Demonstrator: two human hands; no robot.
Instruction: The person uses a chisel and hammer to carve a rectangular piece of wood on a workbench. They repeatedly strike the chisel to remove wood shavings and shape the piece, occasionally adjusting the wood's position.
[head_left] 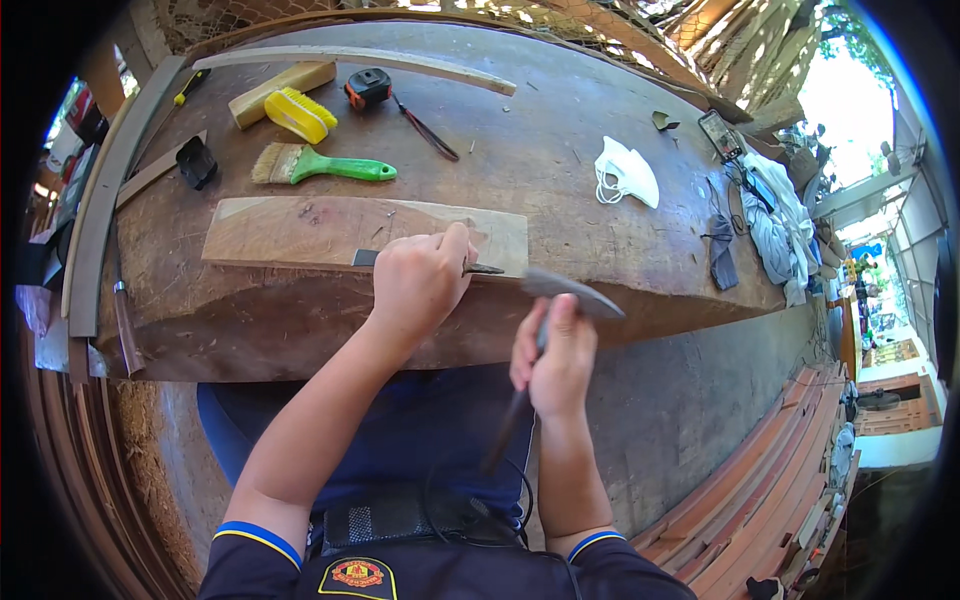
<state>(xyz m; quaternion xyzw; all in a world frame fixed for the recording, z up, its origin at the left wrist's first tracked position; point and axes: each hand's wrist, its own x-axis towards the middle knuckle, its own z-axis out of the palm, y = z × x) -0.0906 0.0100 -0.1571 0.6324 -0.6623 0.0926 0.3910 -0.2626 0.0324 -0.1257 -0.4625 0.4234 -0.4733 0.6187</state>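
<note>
My left hand [420,275] is closed around a chisel [365,258], which lies roughly level along the near edge of a wooden block [270,230]. The flat dark blade sticks out to the left of my fist and a narrow dark end shows on the right. My right hand [560,355] grips a hammer [580,293] just below its grey metal head. Its dark handle slants down toward my lap, slightly blurred. The head is close to the block's right end, apart from the chisel's end.
On the wooden workbench [560,150] lie a green-handled paintbrush [345,168], a yellow scrub brush [300,115], a tape measure [369,88] and a white mask [627,172]. A phone [720,133] and cloths [785,235] rest at right. A wooden-handled tool [128,330] leans at left.
</note>
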